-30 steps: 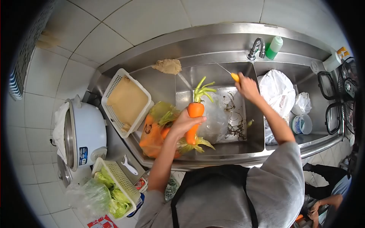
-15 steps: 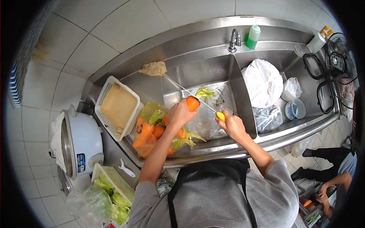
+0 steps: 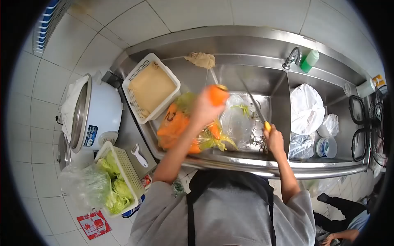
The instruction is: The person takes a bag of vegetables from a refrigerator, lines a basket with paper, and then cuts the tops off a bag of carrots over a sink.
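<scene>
My left hand (image 3: 204, 107), blurred by motion, is closed round an orange carrot (image 3: 218, 95) above the left basin. In my right hand (image 3: 274, 140) is the yellow handle of a long knife (image 3: 256, 105), its blade pointing up and away to the left, apart from the carrot. Under my left forearm lies a plastic bag of carrots (image 3: 172, 127). Green scraps (image 3: 242, 108) and a clear plastic sheet (image 3: 236, 125) lie on the basin floor.
White basket (image 3: 174, 88) at the sink's left; rice cooker (image 3: 102, 110), peeler (image 3: 139, 156) and lettuce basket (image 3: 131, 174) nearer. Faucet (image 3: 292, 58) and green bottle (image 3: 310, 61) behind. White bags (image 3: 307, 108) and a tub (image 3: 326, 147) fill the right basin. Another person (image 3: 349, 217) is lower right.
The view has turned and shifted. The knife has come away from the carrot, and its blade now points more steeply away from me. My left hand still holds the carrot.
</scene>
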`<state>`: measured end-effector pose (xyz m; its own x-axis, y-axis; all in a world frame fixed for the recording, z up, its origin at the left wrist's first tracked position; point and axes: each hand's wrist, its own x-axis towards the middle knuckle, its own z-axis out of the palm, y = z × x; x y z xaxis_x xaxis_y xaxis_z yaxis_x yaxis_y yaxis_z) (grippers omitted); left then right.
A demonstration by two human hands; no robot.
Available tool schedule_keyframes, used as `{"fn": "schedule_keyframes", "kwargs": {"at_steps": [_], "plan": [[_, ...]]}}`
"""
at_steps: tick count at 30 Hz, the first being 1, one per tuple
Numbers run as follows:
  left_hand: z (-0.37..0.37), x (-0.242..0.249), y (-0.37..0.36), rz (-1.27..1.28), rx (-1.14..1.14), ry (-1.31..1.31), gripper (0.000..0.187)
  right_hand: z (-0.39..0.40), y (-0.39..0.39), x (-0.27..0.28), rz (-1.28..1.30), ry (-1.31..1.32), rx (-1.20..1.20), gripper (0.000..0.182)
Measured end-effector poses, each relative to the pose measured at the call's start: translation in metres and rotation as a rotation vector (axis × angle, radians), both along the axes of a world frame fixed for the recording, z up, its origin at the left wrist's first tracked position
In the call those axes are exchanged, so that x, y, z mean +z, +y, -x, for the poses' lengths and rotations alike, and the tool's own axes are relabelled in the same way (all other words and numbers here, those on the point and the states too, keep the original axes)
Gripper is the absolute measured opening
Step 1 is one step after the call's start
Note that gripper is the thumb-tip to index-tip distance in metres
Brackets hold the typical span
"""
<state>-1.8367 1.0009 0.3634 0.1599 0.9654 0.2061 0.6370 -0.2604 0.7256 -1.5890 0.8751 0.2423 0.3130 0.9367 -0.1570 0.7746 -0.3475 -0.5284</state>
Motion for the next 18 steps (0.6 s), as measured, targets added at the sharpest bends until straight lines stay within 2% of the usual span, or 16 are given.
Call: {"fn": "schedule_keyframes", "kwargs": {"at_steps": [1,2,3,4,6,8,9,10,12,13,15,17,18], "plan": [[0.032,0.018,0.018,0.151,0.136,0.068,0.047,-0.009,-0.003,-0.003,-0.016,-0.009,-0.036,0.039],[0.057,0.044,0.027,0.114,0.186,-0.087,0.043,-0.018,-0.006,-0.004,-0.010,0.033,-0.067,0.038],[0.095,0.041,0.047,0.034,0.224,-0.039,0.040,-0.020,-0.009,0.001,-0.031,0.068,-0.120,0.038],[0.145,0.017,0.080,-0.031,0.279,0.026,0.043,-0.022,-0.009,0.010,-0.029,0.074,-0.125,0.039],[0.203,-0.013,0.123,0.038,0.384,0.335,0.048,-0.023,-0.013,0.012,-0.035,0.098,-0.108,0.042],[0.258,-0.083,0.144,0.123,0.295,0.276,0.053,-0.017,-0.016,0.019,-0.016,0.080,-0.110,0.042],[0.269,-0.101,0.155,0.205,0.213,0.214,0.057,-0.014,-0.015,0.023,-0.002,0.059,-0.104,0.042],[0.269,-0.104,0.153,0.200,0.201,0.214,0.057,-0.012,-0.016,0.023,-0.006,0.059,-0.117,0.042],[0.268,-0.111,0.143,0.253,0.133,0.457,0.051,-0.010,-0.019,0.024,-0.009,0.025,-0.097,0.041],[0.266,-0.117,0.146,0.256,0.127,0.451,0.051,-0.010,-0.019,0.024,-0.006,0.018,-0.102,0.041],[0.267,-0.129,0.147,-0.186,0.219,0.304,0.033,-0.012,-0.017,0.024,0.015,0.106,-0.120,0.041],[0.197,-0.041,0.089,-0.087,0.203,0.053,0.017,-0.007,-0.016,0.027,0.005,0.114,-0.126,0.041],[0.174,-0.029,0.058,0.105,0.122,0.019,0.014,-0.005,-0.014,0.029,-0.002,0.122,-0.137,0.042]]}}
